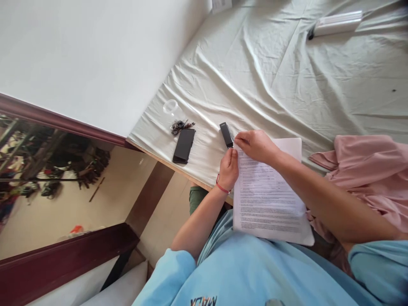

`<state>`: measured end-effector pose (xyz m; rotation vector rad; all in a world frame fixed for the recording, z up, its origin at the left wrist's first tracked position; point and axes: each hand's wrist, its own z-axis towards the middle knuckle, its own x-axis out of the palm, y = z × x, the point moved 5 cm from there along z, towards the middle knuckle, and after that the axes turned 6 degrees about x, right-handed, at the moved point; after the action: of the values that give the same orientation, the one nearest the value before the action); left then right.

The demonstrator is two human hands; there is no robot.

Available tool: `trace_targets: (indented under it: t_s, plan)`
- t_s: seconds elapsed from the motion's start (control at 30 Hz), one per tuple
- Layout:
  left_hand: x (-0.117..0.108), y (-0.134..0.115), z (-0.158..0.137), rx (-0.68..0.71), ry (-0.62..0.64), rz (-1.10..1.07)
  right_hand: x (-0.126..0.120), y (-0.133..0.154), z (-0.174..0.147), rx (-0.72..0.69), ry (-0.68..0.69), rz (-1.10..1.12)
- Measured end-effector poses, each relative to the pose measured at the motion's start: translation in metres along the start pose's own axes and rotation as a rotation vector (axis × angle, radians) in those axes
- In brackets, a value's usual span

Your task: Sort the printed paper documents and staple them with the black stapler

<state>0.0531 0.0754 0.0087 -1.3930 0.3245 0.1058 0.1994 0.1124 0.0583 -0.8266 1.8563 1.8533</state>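
A stack of printed paper sheets [270, 204] lies against my lap and the bed's edge, text side up. My left hand [228, 169], with a red band at the wrist, is closed on the upper left edge of the sheets, thumb on top. At the same corner my right hand [255, 145] pinches with thumb and fingertips, its palm over the top of the page. Whether something small is also between those fingertips is hidden. Just beyond both hands, a small black stapler [226, 134] rests on the pale bedsheet [210, 85].
Left of the stapler lie a black phone [184, 145], a bunch of keys [180, 126] and a clear plastic cup [172, 108]. Pink cloth [366, 165] is bunched at the right. A whitish device [338, 23] sits at the far right. A white wall [95, 63] borders the bed.
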Motion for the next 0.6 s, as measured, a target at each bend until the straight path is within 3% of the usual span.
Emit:
trace_targets:
  t_s: [0.13,0.3,0.43,0.6]
  plan:
    - [-0.008,0.015,0.011,-0.042,-0.005,0.079,-0.004,-0.02,0.018,-0.004,0.132,-0.039]
    - [-0.005,0.022,0.013,-0.059,-0.001,0.038,-0.008,-0.037,0.014,0.039,0.239,0.022]
    - [-0.006,0.016,0.004,-0.04,0.043,0.031,-0.012,-0.042,0.009,0.076,0.117,0.053]
    - [-0.018,0.012,-0.02,-0.047,0.2,0.147,-0.013,-0.05,0.012,0.099,0.011,0.096]
